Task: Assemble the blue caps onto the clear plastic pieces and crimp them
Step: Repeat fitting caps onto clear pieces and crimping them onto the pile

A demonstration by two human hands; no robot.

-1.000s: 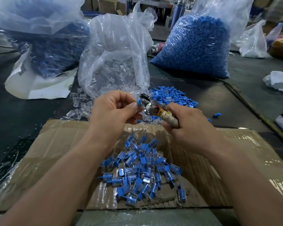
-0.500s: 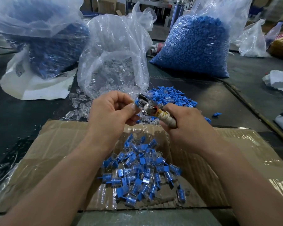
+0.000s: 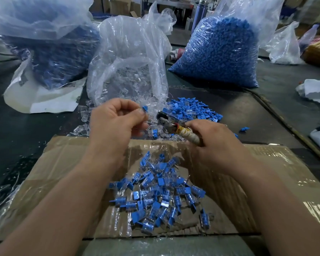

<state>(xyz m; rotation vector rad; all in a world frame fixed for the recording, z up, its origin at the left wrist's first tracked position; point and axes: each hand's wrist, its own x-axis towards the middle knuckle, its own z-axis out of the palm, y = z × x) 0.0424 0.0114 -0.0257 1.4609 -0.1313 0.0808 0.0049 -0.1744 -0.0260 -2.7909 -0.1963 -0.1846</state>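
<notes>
Pointing upper left, crimping tool (image 3: pixel 167 123) gripped by right hand (image 3: pixel 216 143); blue cap (image 3: pixel 145 108) pinched by left hand (image 3: pixel 116 124), mostly hidden.

Nearest us lies the cardboard (image 3: pixel 63 163), with a heap of assembled pieces (image 3: pixel 155 196) on it. Behind it on the table (image 3: pixel 248 117) we see loose plastic pieces (image 3: pixel 83 115) at left and loose caps (image 3: pixel 192 109) at right. Behind those stand a left bag (image 3: pixel 44 43), a middle bag (image 3: pixel 129 58) and a right bag (image 3: pixel 222 52). Above the cardboard's far edge our left hand (image 3: pixel 115 122) pinches a cap (image 3: pixel 145 108), left of the crimping tool (image 3: pixel 169 122) in our right hand (image 3: pixel 214 143).
</notes>
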